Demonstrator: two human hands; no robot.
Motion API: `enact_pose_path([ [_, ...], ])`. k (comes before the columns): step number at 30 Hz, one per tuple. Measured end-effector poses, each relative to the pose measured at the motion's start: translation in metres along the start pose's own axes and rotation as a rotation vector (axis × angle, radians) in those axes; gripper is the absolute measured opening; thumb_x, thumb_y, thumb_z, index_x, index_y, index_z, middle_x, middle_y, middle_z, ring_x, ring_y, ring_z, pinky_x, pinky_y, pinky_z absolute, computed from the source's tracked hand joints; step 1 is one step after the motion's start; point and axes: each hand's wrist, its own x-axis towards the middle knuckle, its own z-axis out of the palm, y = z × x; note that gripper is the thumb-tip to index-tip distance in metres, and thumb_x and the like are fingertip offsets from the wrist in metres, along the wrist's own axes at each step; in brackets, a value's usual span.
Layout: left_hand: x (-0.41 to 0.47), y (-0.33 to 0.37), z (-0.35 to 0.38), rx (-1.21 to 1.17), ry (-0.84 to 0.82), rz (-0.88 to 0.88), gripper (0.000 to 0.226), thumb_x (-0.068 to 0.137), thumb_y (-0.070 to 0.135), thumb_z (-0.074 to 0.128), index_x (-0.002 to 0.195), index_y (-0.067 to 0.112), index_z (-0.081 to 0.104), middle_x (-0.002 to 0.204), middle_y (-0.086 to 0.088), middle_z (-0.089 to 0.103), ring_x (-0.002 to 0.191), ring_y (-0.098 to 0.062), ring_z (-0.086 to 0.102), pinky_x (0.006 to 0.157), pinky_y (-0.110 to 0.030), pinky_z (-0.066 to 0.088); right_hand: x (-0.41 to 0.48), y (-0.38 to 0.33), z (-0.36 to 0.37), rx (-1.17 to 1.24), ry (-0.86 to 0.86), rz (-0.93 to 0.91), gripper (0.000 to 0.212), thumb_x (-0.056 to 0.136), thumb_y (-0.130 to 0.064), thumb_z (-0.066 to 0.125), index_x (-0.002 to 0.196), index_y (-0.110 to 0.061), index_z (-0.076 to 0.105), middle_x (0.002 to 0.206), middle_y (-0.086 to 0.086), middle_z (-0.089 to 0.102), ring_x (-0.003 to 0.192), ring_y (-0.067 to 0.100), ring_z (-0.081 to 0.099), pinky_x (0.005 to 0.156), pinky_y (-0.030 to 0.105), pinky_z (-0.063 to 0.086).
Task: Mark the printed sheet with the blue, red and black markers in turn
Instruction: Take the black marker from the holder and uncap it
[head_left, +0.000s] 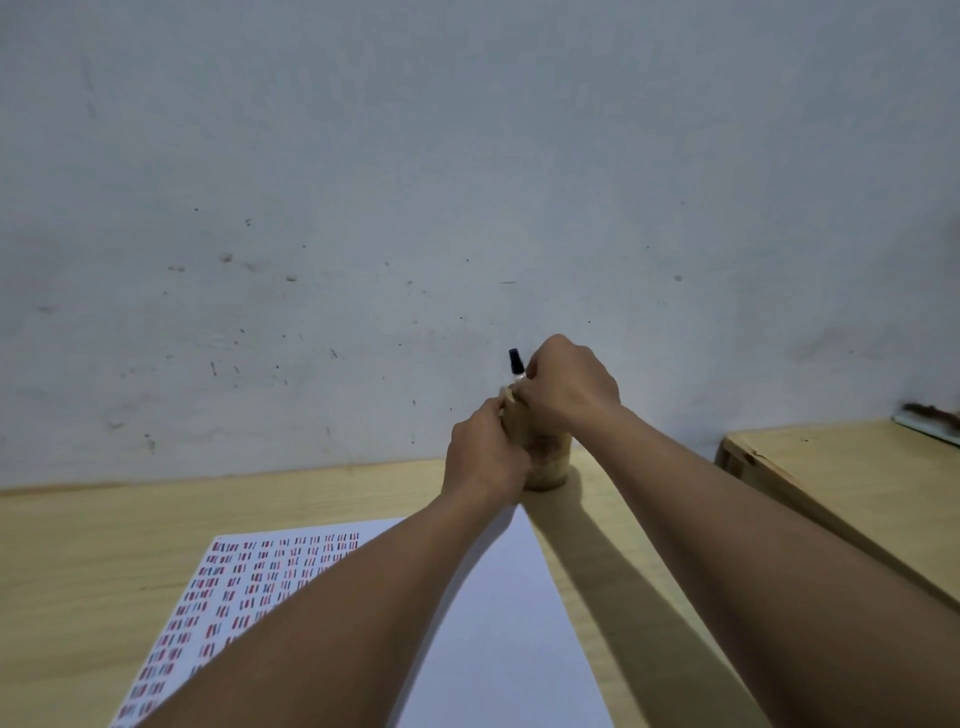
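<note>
A white printed sheet (498, 613) lies on the wooden table, its left part covered with rows of short red, blue and black marks. Beyond its far edge stands a wooden pen holder (548, 462). My left hand (483, 457) wraps around the holder's left side. My right hand (571, 389) is closed above the holder's mouth on a marker with a dark cap (514, 361) that sticks up out of my fingers. The marker's body and the inside of the holder are hidden by my hands.
The light wooden table (78, 561) butts against a scuffed pale wall (467, 182). A second wooden surface (831, 478) sits to the right, separated by a gap, with a dark object (930, 415) at its far right edge.
</note>
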Motion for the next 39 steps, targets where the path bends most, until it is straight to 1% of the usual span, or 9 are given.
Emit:
enact_pose_path([
  [6, -0.003, 0.001, 0.002, -0.007, 0.009, -0.016, 0.043, 0.084, 0.001, 0.053, 0.122, 0.018, 0.062, 0.114, -0.004, 0.069, 0.096, -0.022, 0.063, 0.083, -0.035, 0.056, -0.014, 0.0, -0.021, 0.314, 0.093, -0.003, 0.017, 0.091, -0.022, 0.064, 0.092, -0.009, 0.073, 0.086, 0.007, 0.073, 0.081, 0.026, 0.069, 0.075, 0.04, 0.059],
  [13, -0.016, 0.012, -0.024, -0.02, 0.026, -0.036, 0.066, 0.088, 0.017, 0.069, 0.148, 0.017, 0.043, 0.14, -0.01, 0.058, 0.126, -0.025, 0.058, 0.103, -0.036, 0.049, -0.037, -0.011, -0.065, 0.554, 0.173, -0.009, 0.015, 0.089, -0.026, 0.06, 0.097, -0.014, 0.062, 0.09, 0.001, 0.071, 0.079, 0.024, 0.071, 0.073, 0.046, 0.062],
  [18, -0.039, 0.028, -0.063, -0.1, 0.066, -0.005, 0.065, 0.088, 0.009, 0.07, 0.147, 0.018, 0.045, 0.135, -0.007, 0.061, 0.112, -0.019, 0.062, 0.089, -0.024, 0.045, -0.069, -0.02, -0.077, 0.644, 0.085, -0.044, 0.017, 0.096, -0.028, 0.055, 0.105, -0.014, 0.059, 0.081, 0.008, 0.072, 0.064, 0.023, 0.072, 0.066, 0.048, 0.063],
  [21, -0.059, 0.036, -0.088, -0.163, 0.126, 0.025, 0.048, 0.091, 0.007, 0.059, 0.138, 0.018, 0.057, 0.121, -0.002, 0.068, 0.094, -0.012, 0.063, 0.086, -0.025, 0.049, -0.093, -0.025, -0.077, 0.61, 0.03, -0.07, 0.014, 0.097, -0.028, 0.057, 0.103, -0.017, 0.062, 0.081, 0.005, 0.07, 0.059, 0.019, 0.067, 0.059, 0.04, 0.061],
  [26, -0.091, 0.052, -0.129, -0.539, 0.08, -0.037, 0.027, 0.093, 0.01, 0.058, 0.115, 0.014, 0.073, 0.103, -0.009, 0.074, 0.096, -0.026, 0.073, 0.083, -0.042, 0.062, -0.128, -0.041, -0.075, 0.525, -0.043, -0.111, 0.011, 0.095, -0.027, 0.062, 0.101, -0.021, 0.069, 0.084, -0.004, 0.067, 0.071, 0.017, 0.064, 0.07, 0.037, 0.057],
  [31, -0.119, 0.056, -0.161, -0.582, 0.018, 0.071, 0.019, 0.093, 0.01, 0.067, 0.109, 0.009, 0.076, 0.098, -0.013, 0.078, 0.088, -0.025, 0.075, 0.08, -0.04, 0.063, -0.155, -0.06, -0.082, 0.46, -0.088, -0.141, 0.014, 0.095, -0.024, 0.063, 0.104, -0.024, 0.074, 0.085, -0.005, 0.07, 0.073, 0.015, 0.063, 0.067, 0.032, 0.05],
  [34, -0.129, 0.054, -0.171, -0.553, 0.035, 0.097, 0.014, 0.091, 0.005, 0.068, 0.103, 0.006, 0.076, 0.092, -0.013, 0.079, 0.089, -0.027, 0.076, 0.079, -0.038, 0.063, -0.165, -0.069, -0.085, 0.44, -0.076, -0.142, 0.017, 0.094, -0.023, 0.065, 0.109, -0.023, 0.074, 0.093, -0.007, 0.07, 0.087, 0.016, 0.067, 0.082, 0.033, 0.052],
  [37, -0.137, 0.051, -0.179, -0.555, 0.12, 0.088, 0.01, 0.091, 0.004, 0.068, 0.097, 0.007, 0.076, 0.088, -0.012, 0.079, 0.085, -0.022, 0.078, 0.079, -0.037, 0.062, -0.179, -0.078, -0.083, 0.527, 0.068, -0.104, 0.015, 0.093, -0.021, 0.063, 0.107, -0.022, 0.07, 0.09, -0.006, 0.069, 0.077, 0.014, 0.066, 0.09, 0.038, 0.053],
  [39, -0.141, 0.049, -0.184, -0.588, 0.176, 0.068, 0.007, 0.09, 0.005, 0.069, 0.094, 0.008, 0.075, 0.087, -0.011, 0.079, 0.084, -0.02, 0.078, 0.078, -0.036, 0.062, -0.194, -0.085, -0.077, 0.608, 0.125, -0.069, 0.009, 0.092, -0.024, 0.062, 0.087, -0.02, 0.068, 0.072, -0.005, 0.066, 0.063, 0.018, 0.063, 0.079, 0.044, 0.058],
])
